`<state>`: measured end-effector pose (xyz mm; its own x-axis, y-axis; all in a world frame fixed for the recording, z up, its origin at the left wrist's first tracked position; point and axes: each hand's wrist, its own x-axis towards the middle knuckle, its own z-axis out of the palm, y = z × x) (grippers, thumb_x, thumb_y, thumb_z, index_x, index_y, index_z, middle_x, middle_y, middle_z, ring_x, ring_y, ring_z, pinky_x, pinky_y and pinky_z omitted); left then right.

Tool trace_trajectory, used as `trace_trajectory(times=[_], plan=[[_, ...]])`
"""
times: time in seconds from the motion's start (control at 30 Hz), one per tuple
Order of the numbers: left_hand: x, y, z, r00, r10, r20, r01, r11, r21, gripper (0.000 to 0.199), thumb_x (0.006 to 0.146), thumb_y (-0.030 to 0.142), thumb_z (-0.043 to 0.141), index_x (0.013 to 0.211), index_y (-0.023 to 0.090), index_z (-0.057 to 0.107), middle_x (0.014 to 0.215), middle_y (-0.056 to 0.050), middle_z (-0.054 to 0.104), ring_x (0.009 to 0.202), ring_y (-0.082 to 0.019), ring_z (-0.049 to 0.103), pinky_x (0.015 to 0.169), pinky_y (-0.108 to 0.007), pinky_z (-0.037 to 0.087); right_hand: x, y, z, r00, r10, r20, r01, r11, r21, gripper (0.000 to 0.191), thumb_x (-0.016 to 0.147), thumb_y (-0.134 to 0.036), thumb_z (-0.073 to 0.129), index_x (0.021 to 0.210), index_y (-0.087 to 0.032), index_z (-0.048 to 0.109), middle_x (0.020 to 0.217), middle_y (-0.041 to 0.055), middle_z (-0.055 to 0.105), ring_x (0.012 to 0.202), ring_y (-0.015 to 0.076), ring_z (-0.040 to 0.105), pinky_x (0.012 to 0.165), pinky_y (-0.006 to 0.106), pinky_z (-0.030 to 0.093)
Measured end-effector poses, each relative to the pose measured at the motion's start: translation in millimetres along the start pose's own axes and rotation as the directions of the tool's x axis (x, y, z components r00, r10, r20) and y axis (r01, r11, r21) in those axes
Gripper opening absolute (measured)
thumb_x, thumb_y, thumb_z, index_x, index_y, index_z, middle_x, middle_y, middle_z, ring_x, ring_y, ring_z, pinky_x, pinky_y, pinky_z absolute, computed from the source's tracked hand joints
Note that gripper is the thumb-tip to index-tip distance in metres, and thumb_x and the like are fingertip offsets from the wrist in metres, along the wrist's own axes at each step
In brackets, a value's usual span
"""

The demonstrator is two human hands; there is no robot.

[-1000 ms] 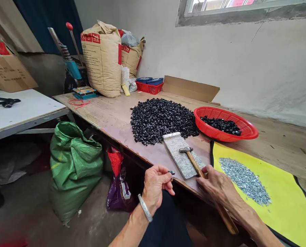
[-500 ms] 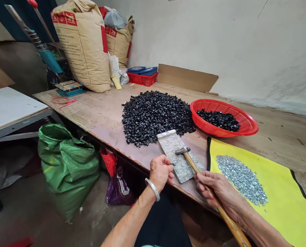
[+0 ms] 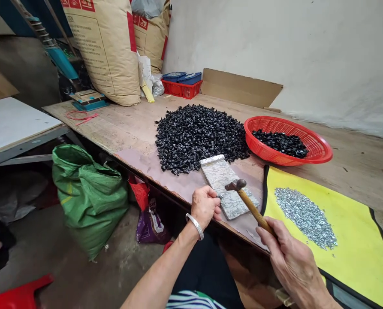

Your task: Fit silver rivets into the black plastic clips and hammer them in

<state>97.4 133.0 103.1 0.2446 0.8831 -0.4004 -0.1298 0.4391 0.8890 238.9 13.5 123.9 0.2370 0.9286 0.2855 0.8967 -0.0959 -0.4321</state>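
Left hand (image 3: 206,208) pinches a small dark part (image 3: 220,197), likely light, hard, best gripped by its edge; right hand (image 3: 291,253), at four o'clock, grips the hammer (image 3: 254,209) mid-handle

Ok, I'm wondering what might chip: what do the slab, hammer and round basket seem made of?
Slab: probably stone, perhaps granite; matt, speckled grey and white.
Hammer: metal head, likely steel by its dull grey sheen; handle apparently wood, smooth, brown.
Basket: likely plastic, red, with even mesh and sheen.
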Motion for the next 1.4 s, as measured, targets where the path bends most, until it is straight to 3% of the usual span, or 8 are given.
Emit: trace_trajectory(times=[0.17,0.37,0.67,0.93,1.03,1.17,1.33,1.4], plan=[[-1.7,-0.3,0.3,1.0,0.004,-0.02,-0.004,1.0,-0.001,0.015,0.064,0.002,0.05,0.062,0.017,0.047,0.034,0.007,0.047,0.025,-0.01,0.045,0.025,-0.019,0.039,-0.3,-3.4,4.7,0.986,-0.162,-0.033,0.153,0.969,-0.196,0.031,0.091,-0.035,0.036,0.103,-0.017,0.059,0.08,0.0051,0.073,0.064,0.0208,0.069,0.05,0.027,0.051],[-1.0,-1.7,1.4,0.999,0.001,-0.032,-0.001,1.0,-0.013,0.013,0.064,0.004,0.051,0.063,0.016,0.047,0.032,0.007,0.046,0.024,-0.011,0.044,0.026,-0.02,0.04,1.8,-16.3,-5.7,0.931,-0.32,-0.176,0.269,0.926,-0.265,0.033,0.091,-0.027,0.039,0.113,-0.01,0.058,0.1,0.0098,0.07,0.082,0.02,0.069,0.068,0.024,0.055],[-4.1,-3.2,-3.6,0.999,0.022,-0.042,-0.023,0.999,-0.026,0.015,0.062,0.003,0.054,0.059,0.016,0.047,0.033,0.007,0.046,0.026,-0.01,0.046,0.028,-0.02,0.043,-5.9,-19.6,3.1,0.99,-0.137,-0.025,0.124,0.947,-0.297,0.037,0.091,-0.024,0.036,0.119,-0.017,0.058,0.102,0.0049,0.07,0.062,0.0188,0.069,0.049,0.025,0.053],[-3.4,-1.8,-2.6,0.999,0.007,-0.036,-0.008,1.0,-0.029,0.015,0.061,0.003,0.052,0.061,0.017,0.046,0.033,0.007,0.046,0.025,-0.011,0.046,0.027,-0.021,0.042,-7.7,-16.9,5.8,0.981,-0.193,-0.006,0.175,0.901,-0.396,0.038,0.089,-0.022,0.036,0.119,-0.015,0.059,0.099,0.0082,0.071,0.059,0.0196,0.067,0.042,0.026,0.048],[-3.3,-2.5,-3.2,1.0,0.007,-0.031,-0.008,0.999,-0.037,0.014,0.061,0.004,0.053,0.061,0.017,0.047,0.032,0.007,0.046,0.025,-0.011,0.046,0.027,-0.021,0.042,-7.4,-19.5,-0.8,0.974,-0.21,-0.086,0.167,0.919,-0.356,0.037,0.09,-0.025,0.04,0.121,-0.016,0.057,0.097,0.0081,0.071,0.06,0.0194,0.067,0.048,0.026,0.05],[-2.6,-3.4,-3.8,1.0,-0.001,-0.03,0.0,0.999,-0.048,0.013,0.061,0.007,0.057,0.061,0.016,0.047,0.032,0.007,0.046,0.024,-0.011,0.045,0.027,-0.02,0.042,-9.7,-24.2,-0.1,0.952,-0.235,-0.196,0.175,0.943,-0.285,0.04,0.09,-0.026,0.044,0.128,-0.017,0.05,0.106,0.0092,0.068,0.079,0.0203,0.068,0.067,0.026,0.052],[-2.8,-2.0,-3.0,0.999,0.009,-0.041,-0.012,0.998,-0.064,0.016,0.059,0.007,0.057,0.058,0.017,0.045,0.031,0.007,0.044,0.026,-0.01,0.044,0.028,-0.021,0.043,-11.8,-22.8,12.7,0.968,-0.249,0.013,0.22,0.829,-0.514,0.04,0.088,-0.021,0.038,0.123,-0.014,0.056,0.073,0.0067,0.07,0.041,0.0168,0.058,0.039,0.027,0.043],[-3.1,-1.8,-2.9,0.999,0.006,-0.042,-0.009,0.997,-0.07,0.016,0.059,0.008,0.058,0.058,0.017,0.045,0.031,0.007,0.044,0.026,-0.01,0.044,0.028,-0.021,0.043,-10.8,-24.2,7.6,0.967,-0.254,-0.018,0.211,0.839,-0.502,0.04,0.089,-0.023,0.038,0.124,-0.015,0.055,0.08,0.008,0.071,0.043,0.0171,0.06,0.04,0.027,0.043]])
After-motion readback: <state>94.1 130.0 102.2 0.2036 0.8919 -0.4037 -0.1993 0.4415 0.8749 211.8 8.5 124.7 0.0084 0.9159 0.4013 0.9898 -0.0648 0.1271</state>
